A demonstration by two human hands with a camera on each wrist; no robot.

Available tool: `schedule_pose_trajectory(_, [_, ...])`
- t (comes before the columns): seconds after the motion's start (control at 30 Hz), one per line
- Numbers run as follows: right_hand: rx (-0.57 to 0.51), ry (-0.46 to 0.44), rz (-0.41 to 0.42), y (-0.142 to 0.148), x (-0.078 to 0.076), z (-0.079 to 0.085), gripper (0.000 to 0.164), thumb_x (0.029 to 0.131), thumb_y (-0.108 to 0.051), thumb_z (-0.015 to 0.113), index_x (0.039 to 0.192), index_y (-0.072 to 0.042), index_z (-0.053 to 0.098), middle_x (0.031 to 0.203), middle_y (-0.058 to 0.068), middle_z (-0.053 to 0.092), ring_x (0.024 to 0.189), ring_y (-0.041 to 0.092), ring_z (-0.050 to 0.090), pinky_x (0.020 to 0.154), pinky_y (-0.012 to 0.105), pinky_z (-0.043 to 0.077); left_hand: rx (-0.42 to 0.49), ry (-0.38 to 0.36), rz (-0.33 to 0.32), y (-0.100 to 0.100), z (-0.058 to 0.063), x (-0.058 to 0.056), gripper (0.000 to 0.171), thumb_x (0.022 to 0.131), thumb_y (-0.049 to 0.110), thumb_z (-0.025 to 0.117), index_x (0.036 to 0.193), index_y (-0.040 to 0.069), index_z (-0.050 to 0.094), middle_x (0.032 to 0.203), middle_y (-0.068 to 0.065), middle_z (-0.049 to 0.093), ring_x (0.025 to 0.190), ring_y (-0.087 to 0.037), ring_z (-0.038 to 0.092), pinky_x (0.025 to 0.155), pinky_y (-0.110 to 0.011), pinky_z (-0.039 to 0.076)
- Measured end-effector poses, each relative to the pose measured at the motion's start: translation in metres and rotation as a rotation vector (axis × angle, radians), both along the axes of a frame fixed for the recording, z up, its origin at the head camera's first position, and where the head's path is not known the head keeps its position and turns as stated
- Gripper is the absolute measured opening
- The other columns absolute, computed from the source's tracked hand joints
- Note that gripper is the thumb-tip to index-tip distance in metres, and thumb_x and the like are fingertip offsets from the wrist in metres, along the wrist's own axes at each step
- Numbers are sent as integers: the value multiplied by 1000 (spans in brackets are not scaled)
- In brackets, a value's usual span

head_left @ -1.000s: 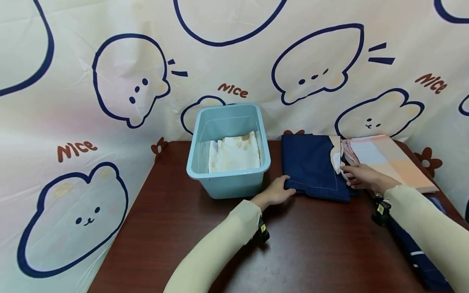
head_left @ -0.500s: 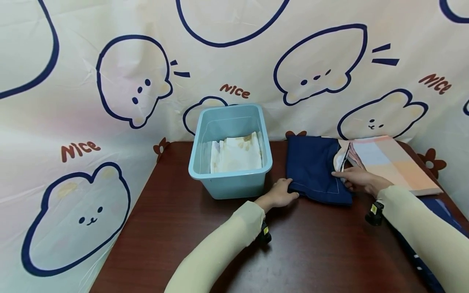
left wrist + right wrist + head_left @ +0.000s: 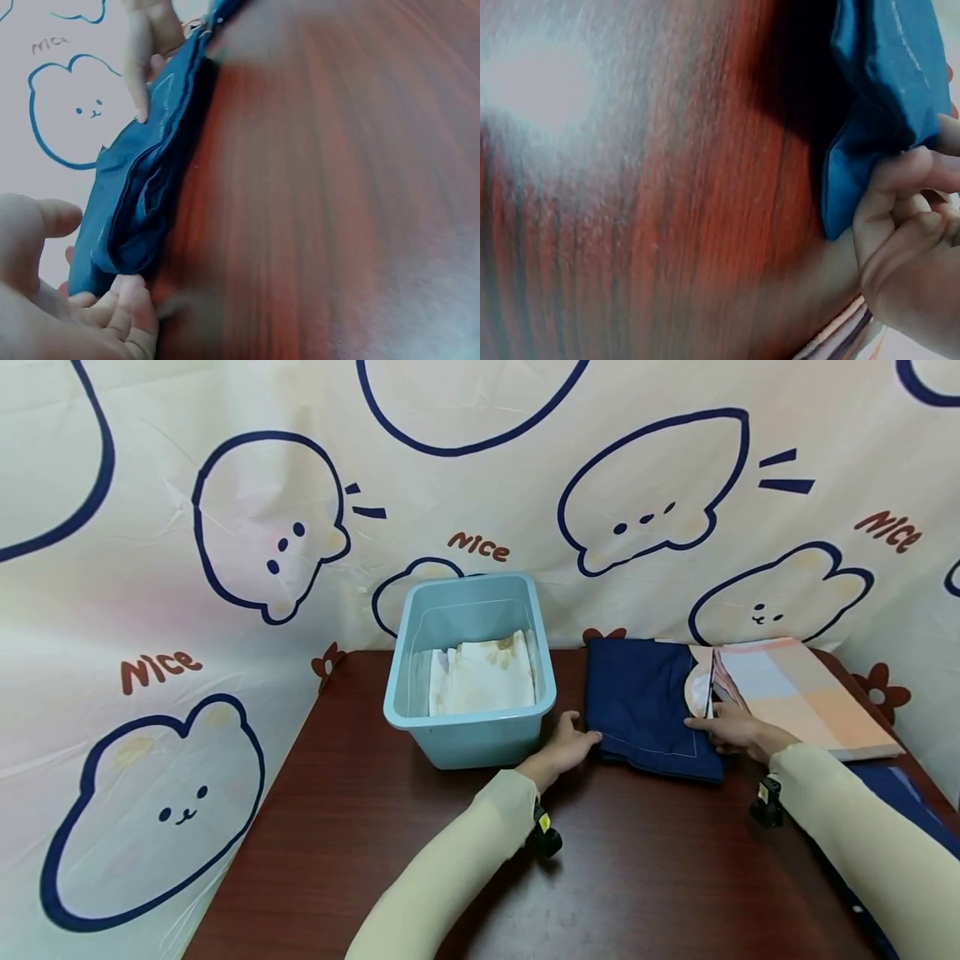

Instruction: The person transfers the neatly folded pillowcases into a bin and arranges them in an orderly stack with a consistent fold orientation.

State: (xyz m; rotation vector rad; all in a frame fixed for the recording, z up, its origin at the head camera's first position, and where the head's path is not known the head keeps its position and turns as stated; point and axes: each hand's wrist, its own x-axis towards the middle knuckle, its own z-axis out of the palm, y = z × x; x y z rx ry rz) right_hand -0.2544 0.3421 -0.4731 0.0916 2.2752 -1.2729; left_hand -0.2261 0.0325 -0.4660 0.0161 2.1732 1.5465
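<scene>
A folded navy cloth (image 3: 641, 710) lies on the table right of the bin, with a pale patch along its right side. At its left edge is my left hand (image 3: 564, 748), thumb raised off the fabric. In the left wrist view, the fingertips (image 3: 129, 289) of that hand touch the cloth's folded end. My right hand (image 3: 738, 727) grips the cloth's right edge; in the right wrist view its fingers (image 3: 900, 176) are curled against the navy fabric. Several layers of the fold show in the left wrist view. What the right palm covers is hidden.
A light blue bin (image 3: 468, 727) with folded, stained white cloths (image 3: 491, 672) stands at the back. A peach and white checked folded cloth (image 3: 817, 693) lies at the far right. More navy fabric (image 3: 900, 793) lies partly under the right sleeve. A printed backdrop (image 3: 450, 485) hangs behind the table.
The navy cloth has shifted slightly right, and its pale patch lies flatter. My left hand has let go of its corner and lifted its thumb. My right hand has moved slightly along the right edge.
</scene>
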Motion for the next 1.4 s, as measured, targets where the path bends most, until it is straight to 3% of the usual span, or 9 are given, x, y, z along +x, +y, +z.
schedule_pose_trajectory(0.23, [-19, -27, -3, 9, -5, -7, 41, 103, -44, 56, 117, -6, 47, 55, -10, 39, 50, 8, 42, 55, 26, 44, -58, -77, 31, 14, 5, -1, 60, 106, 39, 50, 156, 9, 35, 155, -14, 46, 108, -29, 68, 114, -47, 41])
schedule_pose_trajectory(0.37, [-41, -28, 16, 8, -5, -5, 52, 103, -49, 53, 124, -2, 46, 54, -11, 41, 50, 7, 43, 55, 27, 45, -76, -53, 32, 20, 8, 0, 61, 107, 41, 47, 159, 13, 31, 152, -13, 49, 92, -26, 68, 114, -44, 42])
schedule_pose_trajectory(0.43, [-28, -17, 35, 6, -4, -3, 53, 105, -46, 51, 127, 1, 43, 55, -11, 41, 50, 7, 42, 56, 28, 46, -78, -40, 32, 21, 9, -1, 59, 108, 41, 46, 160, 18, 30, 148, -13, 52, 79, -24, 66, 104, -43, 48])
schedule_pose_trajectory(0.53, [5, -22, 21, 1, -3, 0, 48, 107, -40, 48, 129, 2, 42, 55, -11, 41, 50, 7, 42, 56, 28, 46, -65, -49, 39, 22, 11, -2, 55, 108, 37, 47, 159, 26, 29, 143, -12, 55, 61, -19, 57, 78, -38, 54])
schedule_pose_trajectory(0.67, [25, -18, 15, -1, -3, 0, 42, 108, -35, 47, 129, 2, 43, 55, -10, 40, 49, 8, 40, 55, 28, 44, -44, -64, 54, 22, 13, -4, 55, 107, 27, 50, 158, 29, 30, 144, -15, 53, 48, -14, 50, 52, -29, 47])
schedule_pose_trajectory(0.87, [39, -2, 5, -1, 0, 1, 32, 108, -34, 48, 111, -3, 46, 56, -9, 40, 50, 8, 44, 57, 27, 46, -30, -82, 75, 20, 11, -7, 54, 106, 22, 54, 155, 23, 34, 133, -18, 57, 44, -12, 48, 45, -24, 44])
schedule_pose_trajectory(1.13, [6, -3, -8, 4, 0, -4, 30, 107, -33, 50, 110, -4, 44, 55, -10, 38, 48, 6, 42, 56, 26, 47, -74, -74, 12, 19, 7, -12, 59, 107, 34, 50, 160, 19, 30, 150, -12, 49, 52, -12, 49, 52, -25, 44])
schedule_pose_trajectory(1.33, [-45, -10, -37, 8, -1, -9, 27, 107, -32, 51, 98, -8, 42, 54, -10, 38, 48, 7, 44, 55, 26, 46, -101, 6, 12, 23, 9, -19, 56, 105, 32, 55, 156, 19, 38, 121, -15, 63, 53, -14, 46, 53, -28, 41])
schedule_pose_trajectory(1.4, [-53, -8, -42, 9, -1, -10, 27, 106, -32, 52, 97, -8, 42, 54, -10, 38, 48, 6, 45, 55, 26, 47, -109, 8, 21, 24, 9, -20, 56, 104, 35, 56, 155, 18, 40, 122, -15, 63, 51, -15, 42, 53, -30, 40])
